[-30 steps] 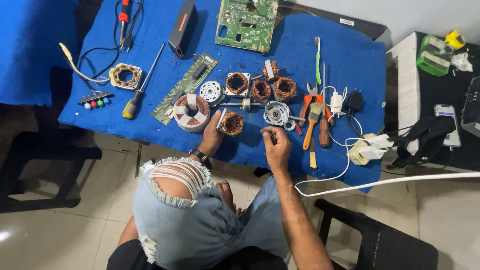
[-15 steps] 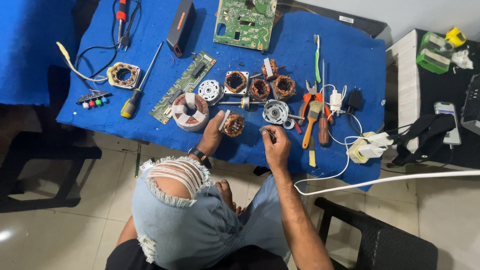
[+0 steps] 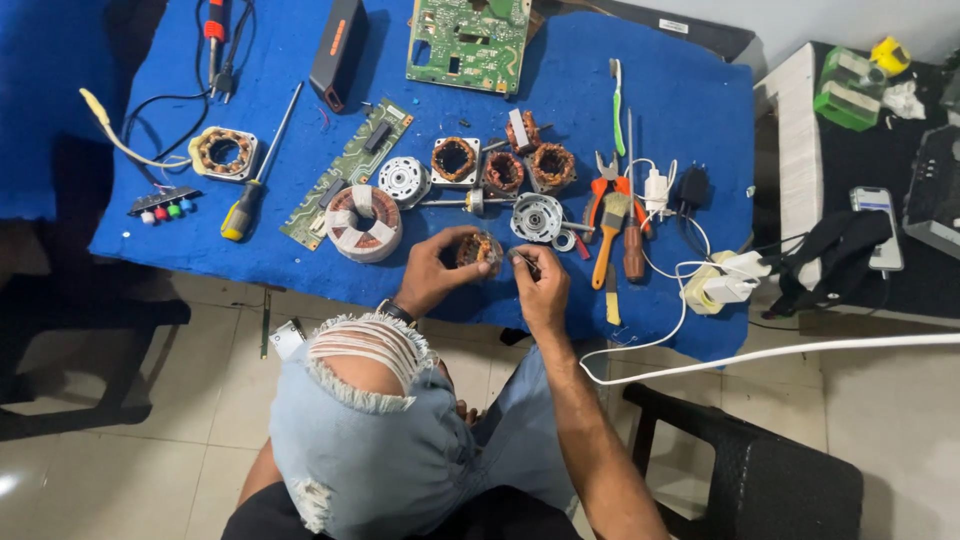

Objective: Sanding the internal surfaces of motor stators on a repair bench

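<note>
My left hand (image 3: pixel 432 272) grips a small copper-wound motor stator (image 3: pixel 481 249) just above the near edge of the blue-covered table (image 3: pixel 660 90). Close beside it on the right, my right hand (image 3: pixel 543 290) pinches a small dark tool (image 3: pixel 524 262) whose tip points at the stator. A round silver motor housing (image 3: pixel 537 217) lies just beyond both hands. A large ring coil wrapped in white tape (image 3: pixel 362 222) sits to the left of my left hand. My knee in ripped light jeans (image 3: pixel 370 390) is below the hands.
Several other stators (image 3: pixel 503 170), a green circuit board (image 3: pixel 468 40), a long narrow board (image 3: pixel 345 175), a yellow-handled screwdriver (image 3: pixel 245 205), orange pliers (image 3: pixel 605 190) and a brush (image 3: pixel 610 225) lie on the cloth. White adapters and cables (image 3: pixel 720 285) hang at the right edge. A black chair (image 3: pixel 760 470) stands at lower right.
My right hand has moved a little left, bringing the tool up against the stator in my left hand. The things on the table have stayed put.
</note>
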